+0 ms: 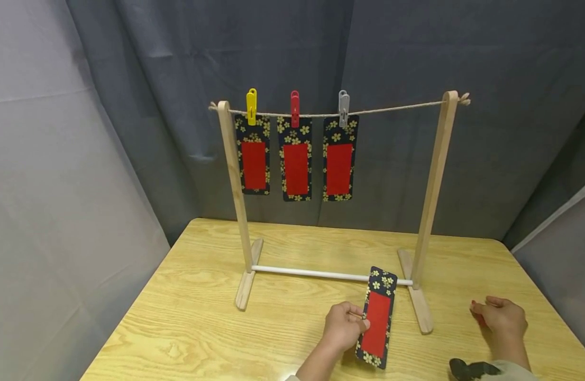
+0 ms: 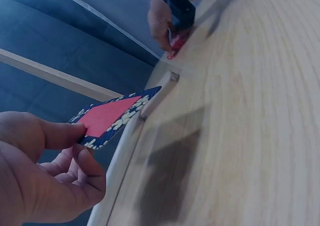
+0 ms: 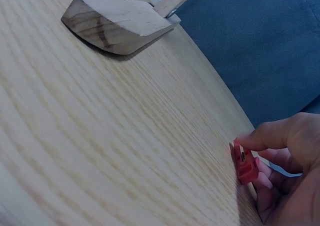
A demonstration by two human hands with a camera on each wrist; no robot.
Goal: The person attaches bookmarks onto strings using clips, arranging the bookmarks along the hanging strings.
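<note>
My left hand (image 1: 342,327) pinches the left edge of a dark card (image 1: 377,324) with yellow flowers and a red panel, between thumb and fingers. The card is tilted, held above the table in front of the rack's white bar (image 1: 311,273). Over at the right side of the table, my right hand (image 1: 503,320) grips a red clothespin (image 3: 245,163) with thumb and fingers, close to the tabletop. Three similar cards, left (image 1: 253,165), middle (image 1: 295,169) and right (image 1: 339,169), hang from a string (image 1: 392,109) by yellow (image 1: 252,106), red (image 1: 295,108) and grey (image 1: 343,108) clothespins.
The string runs between two wooden posts, left (image 1: 236,190) and right (image 1: 432,196), on flat wooden feet, the right foot (image 1: 421,312) lying between my hands. A wood-grain table (image 1: 178,317) carries the rack. Dark curtain (image 1: 392,174) hangs behind, pale cloth (image 1: 49,185) at left.
</note>
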